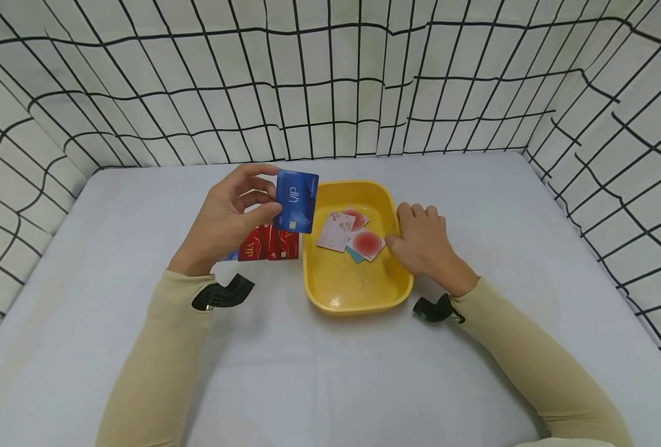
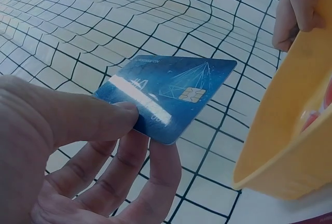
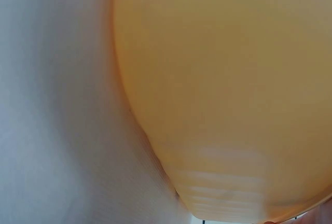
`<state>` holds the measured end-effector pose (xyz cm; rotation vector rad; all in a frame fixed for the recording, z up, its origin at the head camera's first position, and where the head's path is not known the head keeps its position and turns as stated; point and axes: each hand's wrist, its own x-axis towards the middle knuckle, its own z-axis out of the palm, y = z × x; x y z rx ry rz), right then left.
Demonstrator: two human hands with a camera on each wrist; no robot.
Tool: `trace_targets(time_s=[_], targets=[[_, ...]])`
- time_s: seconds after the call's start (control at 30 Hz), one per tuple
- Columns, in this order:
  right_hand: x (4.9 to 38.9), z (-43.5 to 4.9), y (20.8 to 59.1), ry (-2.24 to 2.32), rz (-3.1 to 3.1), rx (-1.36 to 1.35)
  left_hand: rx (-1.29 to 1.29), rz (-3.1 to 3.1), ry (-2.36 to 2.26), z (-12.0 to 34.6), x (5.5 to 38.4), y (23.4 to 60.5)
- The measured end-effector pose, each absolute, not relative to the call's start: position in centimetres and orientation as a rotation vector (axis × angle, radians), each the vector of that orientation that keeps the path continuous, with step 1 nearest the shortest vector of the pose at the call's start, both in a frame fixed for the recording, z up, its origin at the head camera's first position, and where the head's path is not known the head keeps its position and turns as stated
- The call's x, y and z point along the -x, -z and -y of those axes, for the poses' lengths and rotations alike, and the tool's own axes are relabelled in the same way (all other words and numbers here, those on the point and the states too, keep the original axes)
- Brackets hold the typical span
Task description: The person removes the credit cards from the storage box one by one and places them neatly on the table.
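My left hand [image 1: 226, 214] pinches a blue VIP card [image 1: 296, 202] between thumb and fingers, raised beside the left rim of a yellow plastic tray [image 1: 358, 292]. In the left wrist view the card [image 2: 181, 79] is tilted, and its gold chip shows. My right hand [image 1: 425, 242] grips the tray's right rim, its thumb over the edge. Inside the tray lie several loose cards, among them a pale patterned card [image 1: 336, 231] and a card with a red disc [image 1: 367, 243]. A light blue card [image 1: 355, 255] is partly covered beneath them. The right wrist view shows mostly the tray's outer wall [image 3: 207, 89].
Red VIP cards [image 1: 283, 245] lie on the white tabletop [image 1: 319, 379] left of the tray, partly behind my left hand. A blue card edge [image 1: 231, 256] shows beside them. Black wire grid [image 1: 330, 81] encloses the table's back and sides.
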<state>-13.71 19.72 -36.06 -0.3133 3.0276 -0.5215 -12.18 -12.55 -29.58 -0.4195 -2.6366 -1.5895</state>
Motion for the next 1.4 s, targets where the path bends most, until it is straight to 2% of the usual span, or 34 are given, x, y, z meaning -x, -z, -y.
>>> trace_targets(time_s=[0.53,1.4], targets=[[13.8,-20.0,36.2,0.517,-3.019,0.297,0.304,2.631,1.579,14.7,11.6,29.0],[13.8,-19.7,36.2,0.518,-3.019,0.309,0.159,2.623,1.656,18.9,12.6,29.8]])
